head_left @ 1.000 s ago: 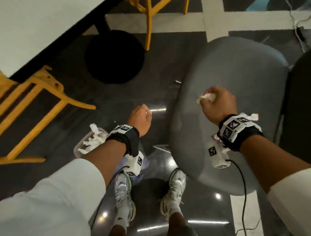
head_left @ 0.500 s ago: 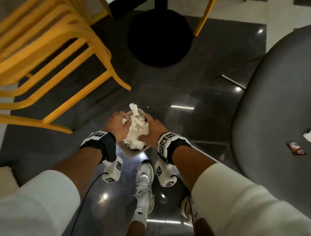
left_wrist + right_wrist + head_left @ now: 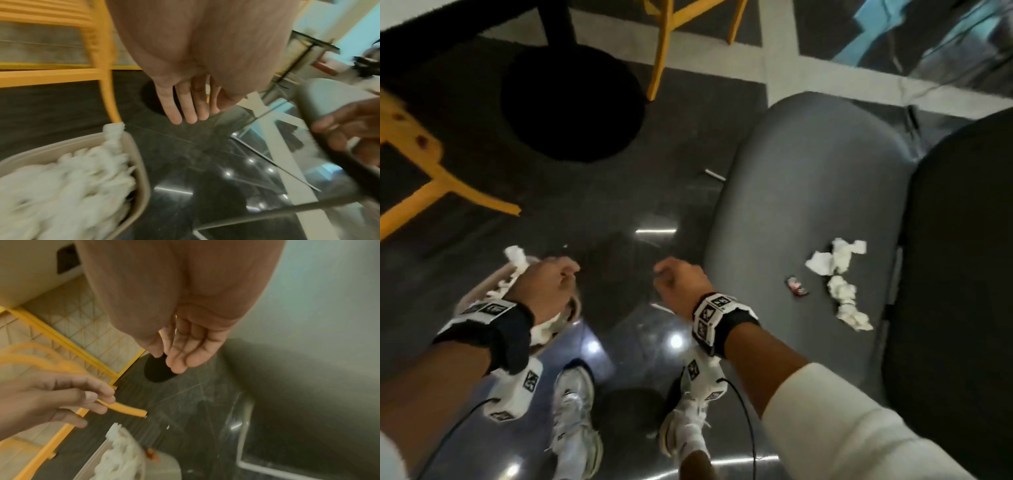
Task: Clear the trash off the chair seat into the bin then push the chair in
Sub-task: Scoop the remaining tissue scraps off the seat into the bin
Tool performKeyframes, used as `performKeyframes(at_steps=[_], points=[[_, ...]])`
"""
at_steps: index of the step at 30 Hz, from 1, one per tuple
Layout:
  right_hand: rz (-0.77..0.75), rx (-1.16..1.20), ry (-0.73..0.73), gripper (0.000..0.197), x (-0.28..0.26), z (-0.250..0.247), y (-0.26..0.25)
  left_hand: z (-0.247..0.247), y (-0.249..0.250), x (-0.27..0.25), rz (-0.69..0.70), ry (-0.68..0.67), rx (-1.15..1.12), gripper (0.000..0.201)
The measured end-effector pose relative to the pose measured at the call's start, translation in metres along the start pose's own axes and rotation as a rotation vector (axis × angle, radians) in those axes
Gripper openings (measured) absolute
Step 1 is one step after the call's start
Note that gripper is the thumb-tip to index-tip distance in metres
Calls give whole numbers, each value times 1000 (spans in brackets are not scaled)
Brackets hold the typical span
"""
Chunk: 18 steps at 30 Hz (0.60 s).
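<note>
The grey chair seat (image 3: 808, 178) fills the right of the head view. On it lie crumpled white tissues (image 3: 835, 274) and a small red wrapper (image 3: 796, 287). The beige bin (image 3: 137, 162), heaped with white tissues (image 3: 61, 186), stands on the floor at lower left. My left hand (image 3: 548, 284) hovers just above the bin's rim (image 3: 575, 308), its fingers (image 3: 185, 105) straight and empty. My right hand (image 3: 676, 282) hangs between the bin and the seat's left edge, holding nothing, its fingers (image 3: 185, 352) relaxed.
A black round table base (image 3: 571, 102) stands ahead on the dark glossy floor. Yellow chair legs (image 3: 448, 185) are to the left, more yellow legs (image 3: 661, 51) at the top. The dark chair back (image 3: 962, 274) rises at the far right. My shoes (image 3: 575, 411) are below.
Both hands have come off the tissue heap in the bin and moved apart, the right one towards the chair. The head view has swung back right to the seat.
</note>
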State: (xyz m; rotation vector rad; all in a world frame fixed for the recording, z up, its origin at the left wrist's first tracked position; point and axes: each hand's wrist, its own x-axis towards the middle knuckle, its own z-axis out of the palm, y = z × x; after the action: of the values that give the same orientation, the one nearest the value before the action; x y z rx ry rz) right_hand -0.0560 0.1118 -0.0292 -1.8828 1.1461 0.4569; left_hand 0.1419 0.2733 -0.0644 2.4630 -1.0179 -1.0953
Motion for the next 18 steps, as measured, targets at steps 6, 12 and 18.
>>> performKeyframes(at_steps=[6, 12, 18], points=[[58, 43, 325, 22, -39, -124, 113, 45, 199, 25, 417, -24, 43, 29], [254, 16, 512, 32, -92, -189, 235, 122, 372, 26, 863, -226, 540, 86], [198, -102, 214, 81, -102, -196, 280, 181, 402, 47, 891, -407, 864, 116]])
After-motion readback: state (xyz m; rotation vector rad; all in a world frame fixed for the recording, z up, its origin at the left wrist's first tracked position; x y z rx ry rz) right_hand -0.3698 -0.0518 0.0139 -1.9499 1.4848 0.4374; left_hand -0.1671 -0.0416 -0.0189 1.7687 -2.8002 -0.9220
